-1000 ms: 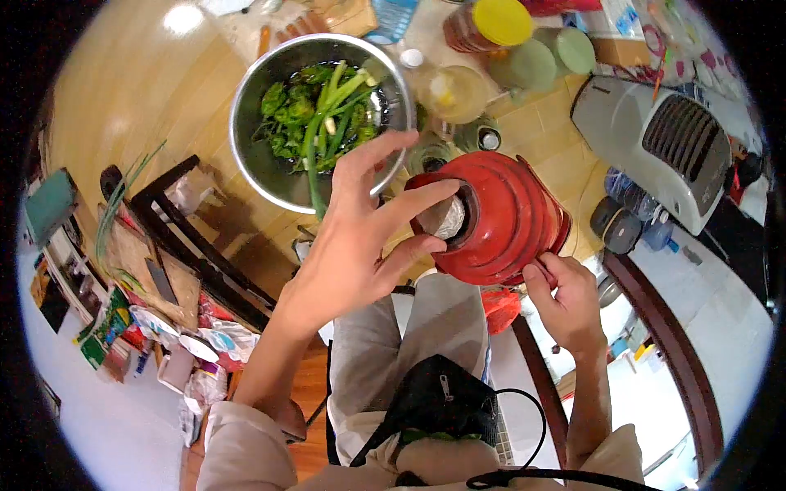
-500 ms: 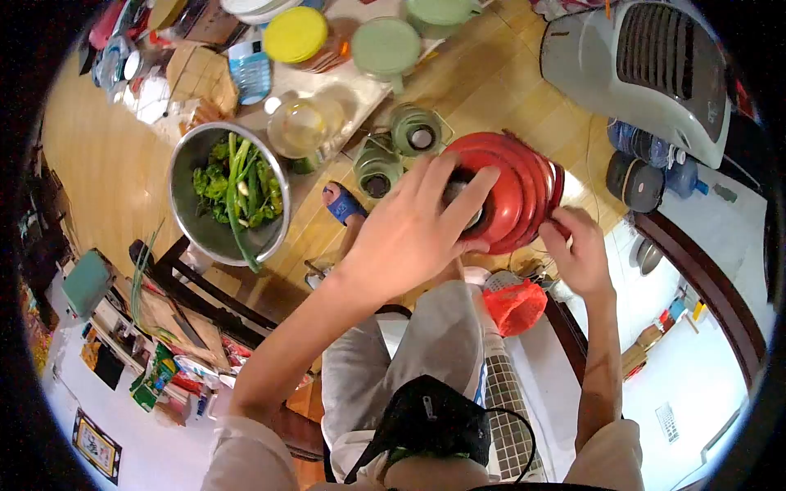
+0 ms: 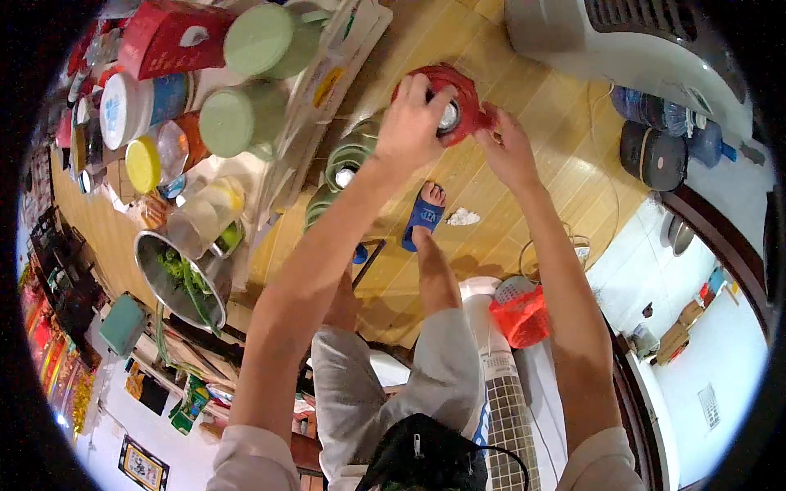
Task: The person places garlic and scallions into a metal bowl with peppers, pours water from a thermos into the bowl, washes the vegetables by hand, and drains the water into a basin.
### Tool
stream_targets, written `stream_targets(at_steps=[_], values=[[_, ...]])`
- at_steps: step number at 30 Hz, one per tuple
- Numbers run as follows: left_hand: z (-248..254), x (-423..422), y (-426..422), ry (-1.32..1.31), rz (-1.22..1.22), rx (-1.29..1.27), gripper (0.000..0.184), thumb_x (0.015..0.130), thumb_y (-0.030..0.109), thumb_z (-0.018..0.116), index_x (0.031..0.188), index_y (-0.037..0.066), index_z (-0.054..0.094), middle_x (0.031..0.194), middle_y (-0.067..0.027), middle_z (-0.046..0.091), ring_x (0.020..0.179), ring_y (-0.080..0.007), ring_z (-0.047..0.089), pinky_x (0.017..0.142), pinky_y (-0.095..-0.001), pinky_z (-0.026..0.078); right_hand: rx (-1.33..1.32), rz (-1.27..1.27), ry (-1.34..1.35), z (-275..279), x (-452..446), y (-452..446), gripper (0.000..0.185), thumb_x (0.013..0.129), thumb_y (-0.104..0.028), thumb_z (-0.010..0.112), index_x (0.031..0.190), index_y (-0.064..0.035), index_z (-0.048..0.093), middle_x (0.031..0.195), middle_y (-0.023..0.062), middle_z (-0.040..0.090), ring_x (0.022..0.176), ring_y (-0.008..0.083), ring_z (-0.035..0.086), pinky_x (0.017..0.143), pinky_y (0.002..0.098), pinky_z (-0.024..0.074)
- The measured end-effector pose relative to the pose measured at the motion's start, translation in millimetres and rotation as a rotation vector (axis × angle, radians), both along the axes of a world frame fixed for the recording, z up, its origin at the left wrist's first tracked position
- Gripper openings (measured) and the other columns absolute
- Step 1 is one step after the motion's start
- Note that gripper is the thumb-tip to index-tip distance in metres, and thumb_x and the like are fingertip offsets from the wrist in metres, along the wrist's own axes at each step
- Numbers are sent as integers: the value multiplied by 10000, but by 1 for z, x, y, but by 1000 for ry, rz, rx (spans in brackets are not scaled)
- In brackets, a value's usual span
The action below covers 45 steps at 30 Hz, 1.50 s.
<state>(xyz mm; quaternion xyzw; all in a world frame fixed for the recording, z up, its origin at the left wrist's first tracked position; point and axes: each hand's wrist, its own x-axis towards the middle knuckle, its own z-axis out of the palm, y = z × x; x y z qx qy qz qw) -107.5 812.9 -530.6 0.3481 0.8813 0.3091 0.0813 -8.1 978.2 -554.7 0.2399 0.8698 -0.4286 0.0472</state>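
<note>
- Red ridged vacuum flask [image 3: 468,96] w/ silvery stopper [image 3: 449,115] is held out at arm's length over tan wood-look floor [image 3: 512,90], beyond a blue slipper [image 3: 424,215] worn on one foot; whether its base is touching the floor can't be told.
- Flask's top is covered in part by the left hand [image 3: 412,121], fingers spread around the stopper; whether it is clamped or just resting can't be told.
- Flask's side is pinched at its red handle by the right hand [image 3: 505,147], thumb & fingers together.
- Two green flasks w/ dark-ringed mouths, nearer one [image 3: 315,204] partly hidden by the L forearm, are seen on floor nr. the table [image 3: 304,123].
- Pale-green lidded containers [image 3: 260,41], a yellow-lidded jar [image 3: 143,164] & a red carton [image 3: 168,41] are grouped on tabletop at L.
- Silver metal bowl [image 3: 155,282] is filled in part w/ leafy greens [image 3: 182,274].
- White crumpled scrap [image 3: 463,217] is seen just R of slipper; red plastic bag [image 3: 522,319] nr. R forearm.
</note>
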Motion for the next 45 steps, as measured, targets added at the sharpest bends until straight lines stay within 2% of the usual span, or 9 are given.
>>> stream_targets(at_steps=[11, 20, 25, 28, 32, 36, 40, 44, 45], values=[[-101, -32, -6, 39, -17, -77, 763, 532, 166, 840, 1244, 93, 576, 1202, -182, 513, 1134, -401, 498, 924, -452, 500, -128, 35, -72, -71, -76, -40, 472, 793, -281, 731, 1179, -36, 614, 1015, 183, 690, 946, 318, 668, 828, 397, 522], [-87, -30, -17, -94, 99, -237, 635, 639, 149, 810, 1233, 107, 593, 1216, -188, 496, 1200, -378, 463, 976, -478, 458, -169, -125, -91, -96, -99, -62, 392, 757, -234, 732, 1085, -43, 640, 1074, 171, 686, 1000, 292, 664, 865, 383, 520], [-61, -12, -16, -17, 235, -329, 644, 772, 138, 686, 1362, 25, 455, 1282, -232, 480, 1241, -398, 457, 1019, -476, 438, 19, -84, -469, -112, -127, -38, 514, 689, -282, 823, 1063, 5, 619, 997, 160, 692, 868, 246, 670, 729, 358, 540], [-7, 25, -44, -41, 285, -297, 542, 803, 91, 629, 1317, 0, 484, 1267, -242, 474, 1224, -394, 461, 972, -463, 462, -75, -150, -150, -81, -118, -52, 596, 654, -332, 867, 1065, 15, 611, 1009, 165, 668, 871, 264, 664, 729, 370, 534], [92, 81, -128, -198, 408, 217, 425, 783, 69, 681, 1180, 2, 545, 1087, -225, 549, 999, -393, 549, 837, -444, 486, 299, 203, 170, -10, -86, -101, 479, 760, -282, 825, 1075, 7, 607, 976, 113, 650, 805, 185, 613, 683, 312, 500], [162, 123, -244, -88, 756, 218, 343, 772, 29, 715, 1075, 15, 555, 995, -146, 553, 920, -304, 549, 818, -374, 457, -240, 372, -209, 120, -37, -214, 338, 864, -279, 719, 1083, -43, 616, 866, 77, 668, 807, 190, 637, 741, 323, 516], [171, 131, -381, 101, 1458, 75, 550, 863, 186, 730, 1267, -9, 412, 1106, -103, 538, 1001, -220, 498, 900, -336, 409, -527, 420, -404, 151, -2, -318, 475, 901, -393, 673, 1189, -35, 551, 931, 95, 667, 827, 185, 644, 753, 323, 520], [159, 117, -492, -693, 1845, 314, 655, 846, 331, 761, 1302, -8, 435, 1173, -105, 555, 1046, -198, 507, 930, -320, 394, -527, 399, -619, 161, -11, -401, 660, 908, -472, 638, 1256, 52, 438, 1007, 151, 665, 890, 216, 678, 713, 341, 551], [152, 118, -512, -815, 1590, 477, 573, 843, 340, 749, 1253, 18, 511, 1094, -72, 599, 952, -178, 558, 824, -292, 449, -646, 340, -711, 159, -16, -416, 628, 928, -448, 619, 1289, 30, 431, 1066, 139, 656, 929, 211, 674, 704, 351, 567]])
